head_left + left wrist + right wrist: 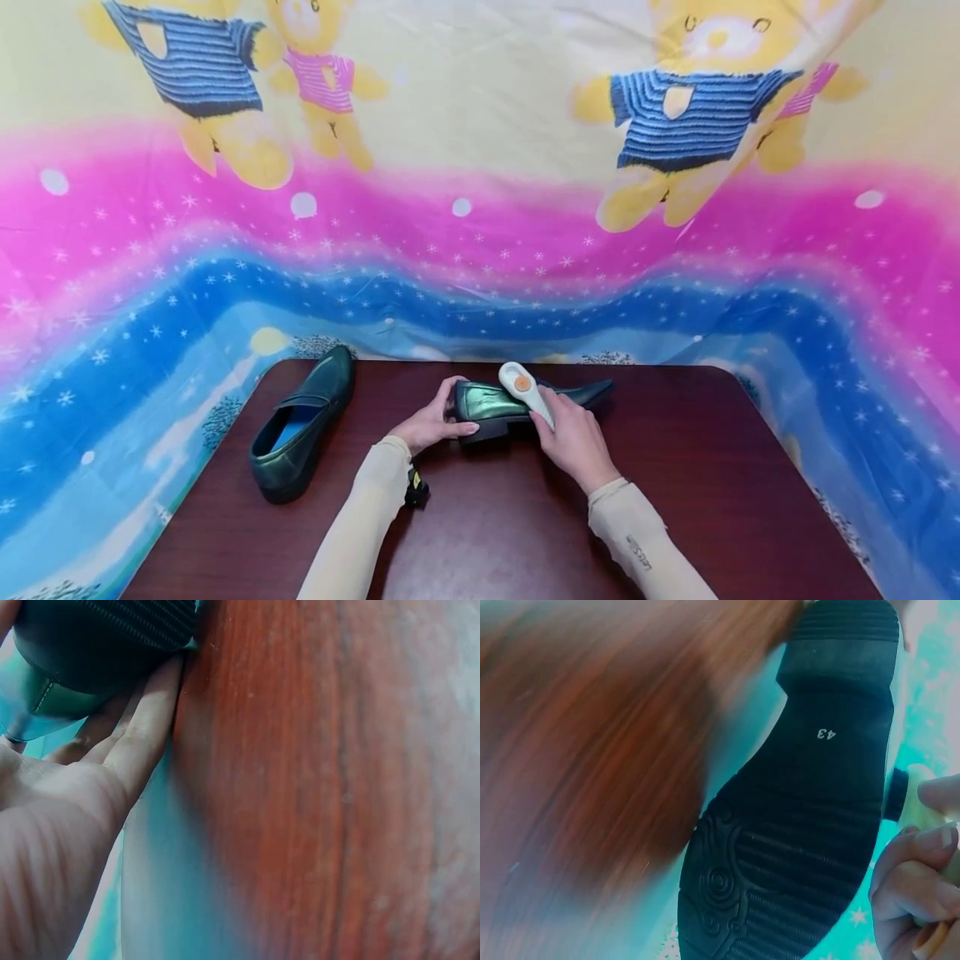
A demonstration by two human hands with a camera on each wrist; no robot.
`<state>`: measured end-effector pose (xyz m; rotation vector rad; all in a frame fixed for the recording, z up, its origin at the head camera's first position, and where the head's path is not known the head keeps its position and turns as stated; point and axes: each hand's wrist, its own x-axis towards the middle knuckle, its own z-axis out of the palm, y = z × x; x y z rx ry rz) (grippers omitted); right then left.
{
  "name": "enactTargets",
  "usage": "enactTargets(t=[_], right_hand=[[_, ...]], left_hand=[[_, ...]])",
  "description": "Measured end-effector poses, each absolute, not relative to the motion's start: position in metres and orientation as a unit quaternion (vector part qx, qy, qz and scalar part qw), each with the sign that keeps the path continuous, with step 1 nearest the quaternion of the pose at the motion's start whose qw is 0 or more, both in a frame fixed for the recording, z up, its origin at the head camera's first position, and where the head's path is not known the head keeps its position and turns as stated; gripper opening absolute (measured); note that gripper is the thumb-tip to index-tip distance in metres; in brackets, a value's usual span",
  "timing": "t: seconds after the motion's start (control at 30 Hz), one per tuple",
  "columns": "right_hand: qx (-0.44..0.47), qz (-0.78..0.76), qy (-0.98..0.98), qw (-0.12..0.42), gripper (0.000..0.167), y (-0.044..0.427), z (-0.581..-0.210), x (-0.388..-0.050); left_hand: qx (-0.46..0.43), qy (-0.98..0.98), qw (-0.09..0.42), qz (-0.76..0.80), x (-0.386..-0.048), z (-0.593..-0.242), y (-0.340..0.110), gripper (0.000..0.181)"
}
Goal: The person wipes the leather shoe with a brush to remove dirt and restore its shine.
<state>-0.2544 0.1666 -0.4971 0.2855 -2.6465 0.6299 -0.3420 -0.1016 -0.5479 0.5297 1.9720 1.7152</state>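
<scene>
"Because the glossy dark-green leather shoe [487, 402] is tipped on its side, its black ridged sole [817, 787] faces me and its flank is turned up, which I'd say puts the leather within easy reach."

"Where is it, exactly?"

"Over the far part of the dark reddish-brown wooden table [675, 492], toe pointing right. I can't tell whether it touches the tabletop."

"And your hands?"

"Apart, with a stretch of the shoe between them. My left hand [427, 425] grips the heel end, thumb on the near side, fingers reaching beneath; I take that as the anchor, so the shoe doesn't roll."

"The other one?"

"My right hand [577, 437] is wrapped round a pale, rounded tool with an orange button [522, 383]. I hold it slanted across the shoe, probably so its short black head [895, 795] meets the upper. It's right at the shoe's edge; how firmly it presses, I can't tell."

"What about the mate?"

"The matching dark-green loafer with a blue insole [309, 417] stands upright on the left, well apart from my hands, likely to leave my arms room."
</scene>
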Motion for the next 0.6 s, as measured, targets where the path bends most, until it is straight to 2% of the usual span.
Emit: enactTargets(t=[0.17,0.3,0.43,0.6], right_hand=[[0.115,0.231,-0.949,0.183,0.049,0.177,-0.497,-0.251],[0.110,0.232,-0.947,0.192,0.049,0.174,-0.497,-0.251],[0.102,0.236,-0.944,0.208,0.047,0.166,-0.497,-0.249],[0.157,0.227,-0.941,0.195,0.047,0.145,-0.498,-0.250]], left_hand=[[0.162,0.735,0.238,0.614,-0.341,-0.544,-0.096,0.081],[0.134,0.736,0.253,0.613,-0.343,-0.543,-0.089,0.074],[0.131,0.738,0.255,0.611,-0.345,-0.543,-0.085,0.076],[0.131,0.728,0.250,0.624,-0.346,-0.543,-0.090,0.069]])
